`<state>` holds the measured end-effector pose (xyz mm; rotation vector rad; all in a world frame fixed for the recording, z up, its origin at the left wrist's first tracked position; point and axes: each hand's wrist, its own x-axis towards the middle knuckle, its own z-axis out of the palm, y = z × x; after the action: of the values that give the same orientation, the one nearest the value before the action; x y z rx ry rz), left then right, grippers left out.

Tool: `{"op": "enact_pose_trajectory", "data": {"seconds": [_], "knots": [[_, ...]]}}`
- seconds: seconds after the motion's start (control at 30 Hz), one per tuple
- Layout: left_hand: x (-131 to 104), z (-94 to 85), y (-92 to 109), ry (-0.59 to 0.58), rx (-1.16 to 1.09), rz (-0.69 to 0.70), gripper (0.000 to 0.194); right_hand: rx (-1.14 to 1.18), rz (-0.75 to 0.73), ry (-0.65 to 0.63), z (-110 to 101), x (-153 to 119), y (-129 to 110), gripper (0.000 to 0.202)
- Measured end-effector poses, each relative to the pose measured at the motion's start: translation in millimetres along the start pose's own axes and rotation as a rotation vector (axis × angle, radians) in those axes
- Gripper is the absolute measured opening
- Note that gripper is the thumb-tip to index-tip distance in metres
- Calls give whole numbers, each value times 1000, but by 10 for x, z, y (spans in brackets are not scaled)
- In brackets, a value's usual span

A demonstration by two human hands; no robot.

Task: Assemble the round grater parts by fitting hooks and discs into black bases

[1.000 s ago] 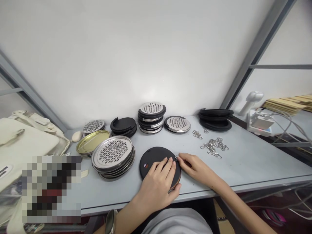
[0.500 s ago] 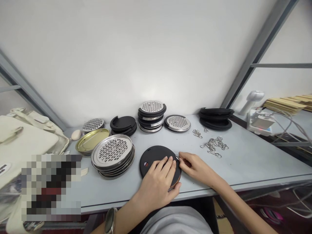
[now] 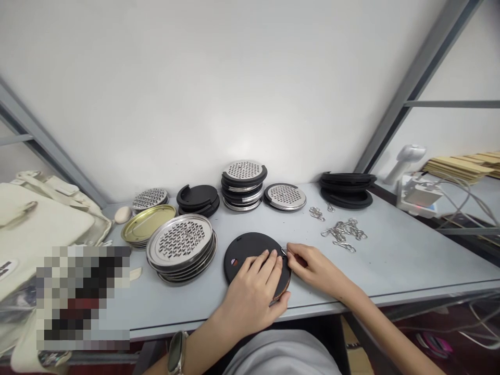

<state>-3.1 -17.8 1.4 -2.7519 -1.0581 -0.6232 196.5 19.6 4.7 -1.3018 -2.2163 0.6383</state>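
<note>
A round black grater case [image 3: 250, 247] lies on the table in front of me, with a small red, white and blue mark near its left edge. My left hand [image 3: 255, 286] rests over it, fingers flat on top and thumb at the near right edge, holding it in place. At the case's right rim, my right hand [image 3: 307, 263] pinches a small metal snap hook [image 3: 284, 251]; its far end is hidden by the fingers. Several loose metal snap hooks [image 3: 344, 230] lie to the right. To the left stands a stack of round metal grater plates [image 3: 180, 242].
Gold lids [image 3: 148, 224], black holders [image 3: 197, 198], a stack of assembled graters [image 3: 244, 185], a single grater [image 3: 287, 197] and black rings [image 3: 347, 188] line the back by the wall. A white bag [image 3: 47, 219] lies at left. A scanner [image 3: 406, 159] stands far right.
Both hands stay in nearly the same place on the black case. The view shifts very slightly; nothing else has visibly moved.
</note>
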Motion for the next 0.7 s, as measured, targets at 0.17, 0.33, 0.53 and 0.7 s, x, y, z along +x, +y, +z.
{"op": "enact_pose_trajectory", "data": {"seconds": [0.17,0.33,0.53,0.7], "knots": [[-4,20,-2,3,1,-1,54,-33,7,12,9,-9,13,22],[-11,26,5,15,1,-12,53,-29,23,-2,17,-21,41,22],[-8,17,2,4,1,-3,54,-21,1,1,21,4,36,26],[-13,31,-4,20,-2,-6,54,-20,27,-22,20,9,40,28]]}}
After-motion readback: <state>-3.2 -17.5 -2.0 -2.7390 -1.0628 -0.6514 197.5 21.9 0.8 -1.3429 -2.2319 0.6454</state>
